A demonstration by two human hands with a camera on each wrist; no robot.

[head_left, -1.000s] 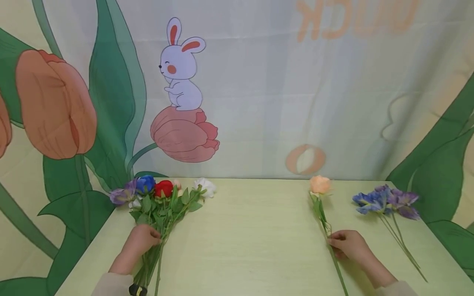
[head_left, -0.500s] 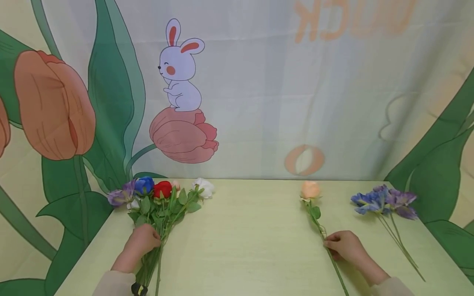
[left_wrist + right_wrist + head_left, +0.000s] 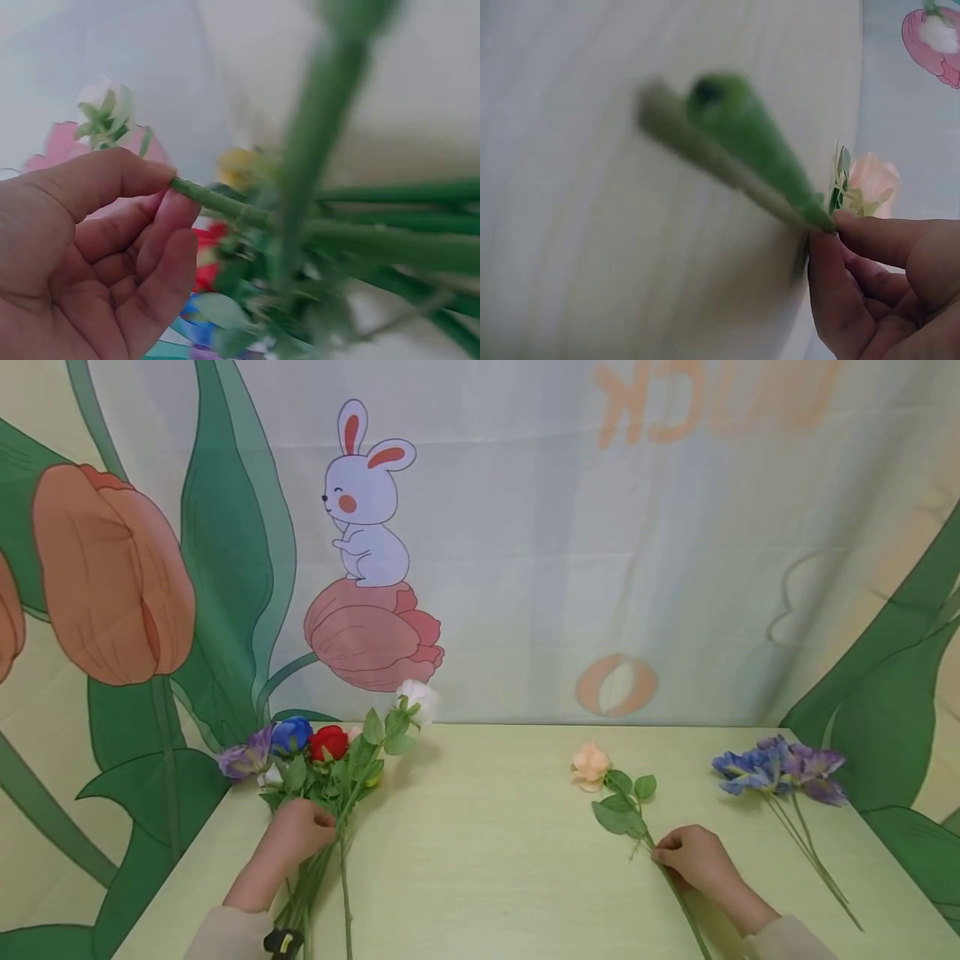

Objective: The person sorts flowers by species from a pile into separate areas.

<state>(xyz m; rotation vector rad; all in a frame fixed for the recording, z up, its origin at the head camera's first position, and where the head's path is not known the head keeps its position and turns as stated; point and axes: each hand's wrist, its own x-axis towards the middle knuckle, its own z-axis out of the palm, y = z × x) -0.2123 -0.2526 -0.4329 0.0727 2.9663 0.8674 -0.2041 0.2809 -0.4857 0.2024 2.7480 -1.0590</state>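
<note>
On the left of the head view, my left hand (image 3: pixel 296 837) pinches the stem of a white rose (image 3: pixel 420 700), whose bloom stands above the table's back edge. In the left wrist view, thumb and forefinger meet on a green stem (image 3: pixel 225 204). Other artificial flowers lie beneath and beside that hand, among them a red rose (image 3: pixel 328 743), a blue flower (image 3: pixel 292 735) and a purple flower (image 3: pixel 247 756). My right hand (image 3: pixel 693 856) pinches the stem of a peach rose (image 3: pixel 591 766) between thumb and fingertips. Its bloom points toward the back left, with leaves below it.
Blue (image 3: pixel 753 768) and purple (image 3: pixel 813 768) flowers lie at the table's right side, their stems slanting toward the front. A black-and-yellow object (image 3: pixel 283 942) sits by the left bunch's stem ends. A printed curtain (image 3: pixel 510 568) hangs behind the pale table (image 3: pixel 495 843).
The white rose has risen and its stem has shifted right, with my left hand moving slightly up. The peach rose has turned, its bloom swinging left and its leaves now showing on both sides.
</note>
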